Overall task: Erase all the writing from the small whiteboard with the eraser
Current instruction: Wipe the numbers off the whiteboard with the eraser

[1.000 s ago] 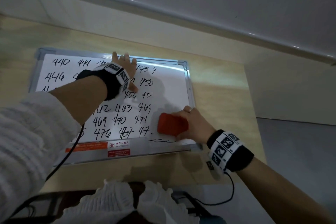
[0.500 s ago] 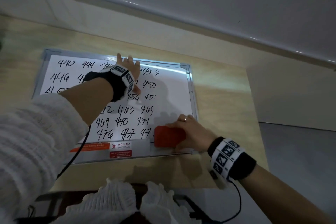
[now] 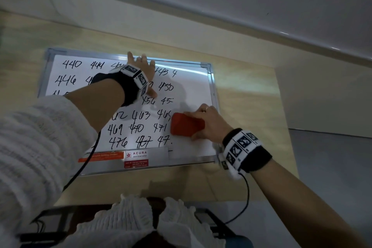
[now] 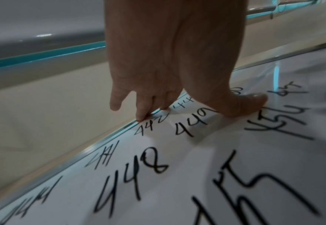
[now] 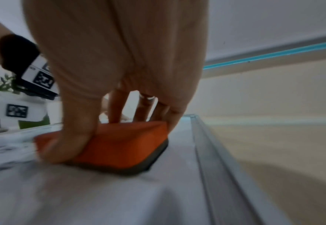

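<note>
- Table (image 3: 251, 90): light wood top, under both hands and the board.
- Whiteboard (image 3: 193, 90): lies flat on the table w/ a metal frame; rows of black handwritten numbers fill the part under and around the left hand, while the strip by the right hand, along the right frame edge, is wiped bare. A label strip runs along the near edge, below the left forearm.
- Left hand (image 3: 144, 66): flat on the board near its far edge, fingers (image 4: 143, 112) straight and spread, tips touching the surface by the frame; thumb also down on the board. Holds nothing.
- Right hand (image 3: 209, 122): wrapped over the eraser, thumb on its near side, fingers over the far side; a ring shows on one finger.
- Eraser (image 3: 186, 126): orange block w/ dark pad underneath, pad pressed on the board, in the right hand's grip, just right of the last numbers in the lower rows, near the right frame.
- Wrist bands: black w/ white marker tags, one per wrist, cable trailing from each.
</note>
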The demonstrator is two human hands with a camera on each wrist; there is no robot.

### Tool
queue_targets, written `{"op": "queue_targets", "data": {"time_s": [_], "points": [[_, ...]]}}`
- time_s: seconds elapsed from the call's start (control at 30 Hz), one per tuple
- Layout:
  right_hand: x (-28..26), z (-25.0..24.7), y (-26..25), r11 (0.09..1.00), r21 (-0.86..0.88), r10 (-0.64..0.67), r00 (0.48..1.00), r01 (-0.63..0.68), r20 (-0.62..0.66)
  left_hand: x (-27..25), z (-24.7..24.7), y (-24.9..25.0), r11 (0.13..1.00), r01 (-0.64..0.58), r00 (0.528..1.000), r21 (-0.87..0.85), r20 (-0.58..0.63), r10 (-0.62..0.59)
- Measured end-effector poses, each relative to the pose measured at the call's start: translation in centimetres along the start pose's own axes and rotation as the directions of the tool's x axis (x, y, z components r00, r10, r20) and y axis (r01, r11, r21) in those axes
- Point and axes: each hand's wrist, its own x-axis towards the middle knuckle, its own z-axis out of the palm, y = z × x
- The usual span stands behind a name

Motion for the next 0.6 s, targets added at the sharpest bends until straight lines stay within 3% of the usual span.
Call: {"op": "queue_targets", "data": {"time_s": [0.2,0.4,0.6], "points": [[-3.1,1.5,0.1,0.987,-0.129,-0.075,0.984,0.096,0.159,0.1,0.0,0.0,1.000,0.004,1.000,0.020,0.001,-0.004],[-0.2,0.4,-0.3,1.000,-0.017,0.020,1.000,-0.020,-0.012,0.0,-0.2,-0.1,1.000,-0.002,1.000,-0.005,-0.005,0.001],[-2.9,1.3,0.1,0.984,-0.130,-0.100,0.983,0.121,0.156,0.0,-0.3,0.0,1.000,-0.004,1.000,0.013,0.001,0.004]]}}
